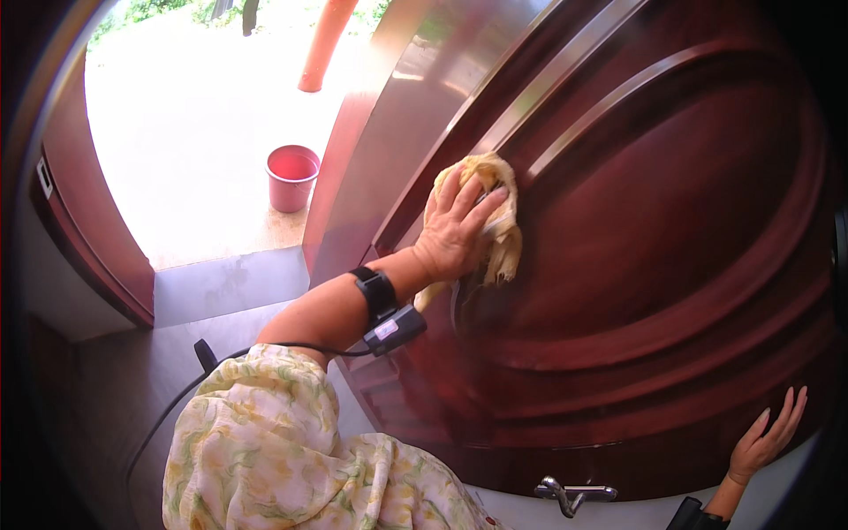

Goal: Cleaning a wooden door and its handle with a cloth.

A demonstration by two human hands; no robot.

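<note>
My left hand [454, 232] presses a bunched, pale yellow cloth [507, 245] against a dark red, glossy panelled door [636, 218]. Its fingers spread over the cloth, which hangs in frayed folds to the right of the wrist. A little dark or shiny metal shows beside the cloth, but what it belongs to is hidden. At the lower right, my right hand [765, 440] is at the door's edge with its fingers apart and nothing in it. A metal lever handle [575, 493] sits near the door's bottom edge in the picture, left of my right hand.
A red plastic bucket [291, 185] stands outside, beyond the pale doorsill [232, 281]. An orange-red post [324, 46] rises behind it. The red door frame [106, 179] bounds the opening on the left. A black cable [172, 401] runs from the device on my left forearm.
</note>
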